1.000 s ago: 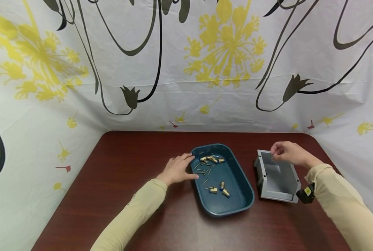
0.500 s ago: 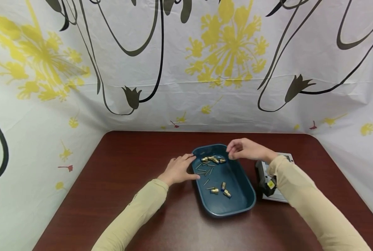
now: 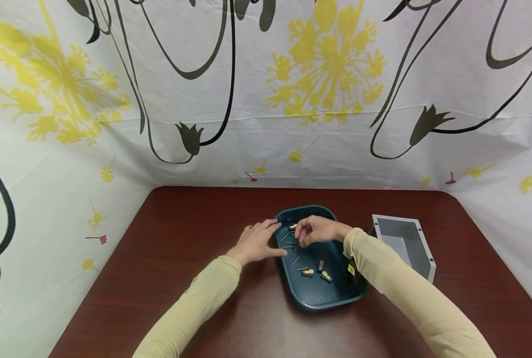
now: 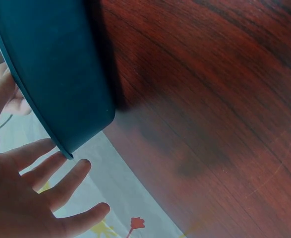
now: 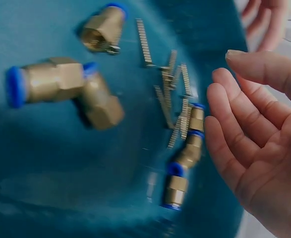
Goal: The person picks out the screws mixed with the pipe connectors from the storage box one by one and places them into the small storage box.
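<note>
We list: dark-teal oblong plastic tray (image 3: 312, 294) on red-brown table (image 3: 203, 223), apparently steadied by spread left hand (image 3: 258, 242); inside, brass blue-collared fittings (image 5: 63, 82) and slim metal screws (image 5: 144, 42), below empty, loosely bent right hand (image 3: 317, 230).

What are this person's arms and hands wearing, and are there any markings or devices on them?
Pale yellow long sleeves cover both arms: left sleeve and right sleeve, the latter wrinkled near its cuff. The left hand and right hand are ungloved. By the right wrist sits a dark device with a small yellow patch.
</note>
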Available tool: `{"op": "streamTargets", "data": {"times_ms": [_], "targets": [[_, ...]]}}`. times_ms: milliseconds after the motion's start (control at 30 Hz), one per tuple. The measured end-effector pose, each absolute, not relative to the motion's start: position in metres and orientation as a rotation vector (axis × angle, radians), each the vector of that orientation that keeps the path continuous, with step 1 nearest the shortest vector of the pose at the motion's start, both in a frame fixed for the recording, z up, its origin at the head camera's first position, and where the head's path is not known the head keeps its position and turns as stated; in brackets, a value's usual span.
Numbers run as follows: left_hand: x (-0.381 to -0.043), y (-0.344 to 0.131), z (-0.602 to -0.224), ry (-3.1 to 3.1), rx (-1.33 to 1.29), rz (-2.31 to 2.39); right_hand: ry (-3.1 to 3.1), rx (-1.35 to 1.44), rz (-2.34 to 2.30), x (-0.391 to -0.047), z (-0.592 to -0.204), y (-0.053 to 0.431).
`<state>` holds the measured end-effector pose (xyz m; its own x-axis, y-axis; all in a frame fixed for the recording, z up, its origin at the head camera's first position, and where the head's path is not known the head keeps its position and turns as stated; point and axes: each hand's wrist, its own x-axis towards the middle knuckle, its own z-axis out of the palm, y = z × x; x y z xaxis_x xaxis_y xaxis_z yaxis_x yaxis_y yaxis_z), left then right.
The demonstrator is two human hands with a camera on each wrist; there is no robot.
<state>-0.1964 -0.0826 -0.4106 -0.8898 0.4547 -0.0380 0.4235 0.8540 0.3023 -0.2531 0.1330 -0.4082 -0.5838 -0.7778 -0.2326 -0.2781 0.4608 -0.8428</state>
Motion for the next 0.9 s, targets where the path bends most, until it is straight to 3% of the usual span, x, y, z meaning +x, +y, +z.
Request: {"op": "streamTargets", "data": {"times_ms": [900], "targets": [[-0.195,-0.083,-0.409,2.912,0.696,0.474,2.152,-0.919,-0.948,-0.248,-0.440,0.119]]}}
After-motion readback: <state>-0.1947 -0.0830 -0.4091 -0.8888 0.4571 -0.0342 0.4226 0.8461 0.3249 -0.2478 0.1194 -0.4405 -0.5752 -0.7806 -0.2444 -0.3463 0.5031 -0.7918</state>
